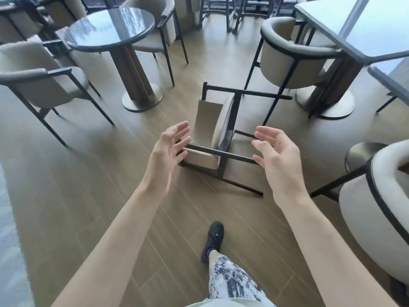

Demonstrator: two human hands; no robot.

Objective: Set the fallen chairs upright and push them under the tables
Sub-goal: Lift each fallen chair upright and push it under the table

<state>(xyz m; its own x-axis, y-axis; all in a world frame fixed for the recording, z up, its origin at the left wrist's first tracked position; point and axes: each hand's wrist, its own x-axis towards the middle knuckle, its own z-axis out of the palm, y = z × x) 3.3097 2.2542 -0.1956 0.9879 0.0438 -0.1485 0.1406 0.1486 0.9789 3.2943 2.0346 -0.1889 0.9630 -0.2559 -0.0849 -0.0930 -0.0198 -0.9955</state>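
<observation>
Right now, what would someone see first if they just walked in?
A fallen chair lying on its side on the wooden floor, legs sticking out to the right, between the round table and the square table. Two open hands, left and right, reach toward it without touching.

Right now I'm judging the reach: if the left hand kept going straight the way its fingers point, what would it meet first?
Probably the fallen chair: the left hand, open, points at its backrest and near dark frame bar, though depth is unclear.
</observation>
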